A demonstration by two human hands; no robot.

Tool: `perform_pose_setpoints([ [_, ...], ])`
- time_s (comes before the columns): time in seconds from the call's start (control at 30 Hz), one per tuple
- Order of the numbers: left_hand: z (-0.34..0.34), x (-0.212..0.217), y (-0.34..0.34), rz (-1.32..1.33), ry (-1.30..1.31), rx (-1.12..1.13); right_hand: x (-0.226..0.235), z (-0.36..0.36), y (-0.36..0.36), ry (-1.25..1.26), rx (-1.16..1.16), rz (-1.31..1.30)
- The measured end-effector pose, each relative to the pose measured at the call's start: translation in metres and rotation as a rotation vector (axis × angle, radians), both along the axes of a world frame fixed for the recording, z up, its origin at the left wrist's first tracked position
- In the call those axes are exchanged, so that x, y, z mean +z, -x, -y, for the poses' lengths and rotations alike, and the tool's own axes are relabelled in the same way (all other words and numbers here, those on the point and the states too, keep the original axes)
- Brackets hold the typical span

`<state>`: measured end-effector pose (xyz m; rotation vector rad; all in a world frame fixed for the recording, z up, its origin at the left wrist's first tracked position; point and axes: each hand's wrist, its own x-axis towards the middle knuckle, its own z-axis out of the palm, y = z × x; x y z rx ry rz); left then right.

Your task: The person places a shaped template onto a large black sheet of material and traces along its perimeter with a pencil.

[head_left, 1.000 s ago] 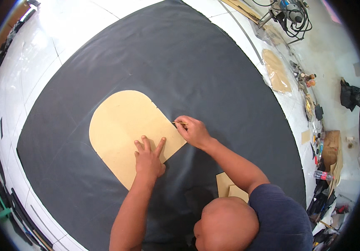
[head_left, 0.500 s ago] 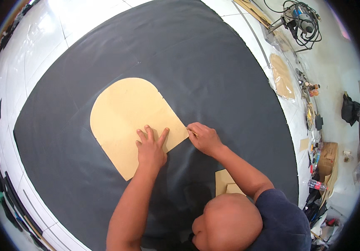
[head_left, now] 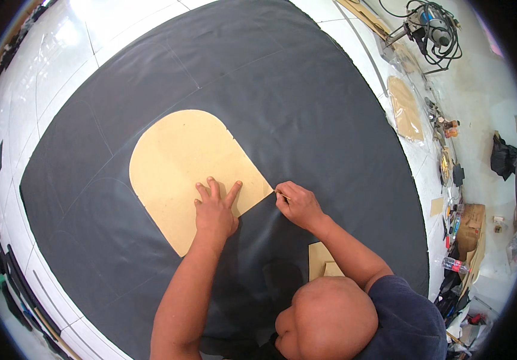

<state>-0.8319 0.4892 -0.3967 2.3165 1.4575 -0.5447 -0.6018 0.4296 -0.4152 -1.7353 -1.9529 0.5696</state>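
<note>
A tan card template (head_left: 177,153) with one rounded end and one straight end lies flat on a large black sheet (head_left: 330,132) that looks like leather or vinyl. Near its straight edge, my left hand (head_left: 214,215) presses on it with fingers spread. Just off the right corner of the template is my right hand (head_left: 300,207), its fingers pinched round a thin pencil-like stick (head_left: 282,195). The stick's tip is close to that corner, though contact is hard to make out. Faint pale lines mark the black sheet left of and above the template.
More tan card pieces (head_left: 318,259) lie on the sheet by my right forearm. White floor tiles (head_left: 60,54) surround the sheet. Along the right wall stand a corded power tool on a stand (head_left: 435,30), a plastic bottle (head_left: 455,265) and a cardboard box (head_left: 469,228).
My right hand has shifted slightly right and down, away from the template's corner, with the stick still in its fingers. The left hand stays nearly in place on the template.
</note>
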Motion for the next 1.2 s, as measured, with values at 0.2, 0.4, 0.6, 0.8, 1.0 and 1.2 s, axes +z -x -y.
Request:
perform_pose_setpoints([
  [0.2,-0.008,0.009,0.004,-0.004,0.105,0.002,-0.009,0.008,-0.003,0.005,-0.061,-0.043],
  [0.4,-0.019,-0.005,0.048,0.154,0.047,-0.059,0.004,0.006,-0.001,0.021,-0.354,-0.295],
  [0.6,-0.037,-0.002,0.060,0.191,0.064,-0.176,0.019,0.010,0.090,0.087,0.180,-0.420],
  [0.8,-0.039,-0.005,0.062,0.144,0.040,-0.266,-0.011,0.024,0.177,0.148,0.544,-0.483],
  [1.0,-0.044,0.001,0.064,0.118,0.114,-0.282,-0.027,0.025,0.198,0.203,0.517,-0.476],
  [1.2,-0.043,0.002,0.061,0.116,0.118,-0.260,-0.031,0.024,0.203,0.194,0.551,-0.409],
])
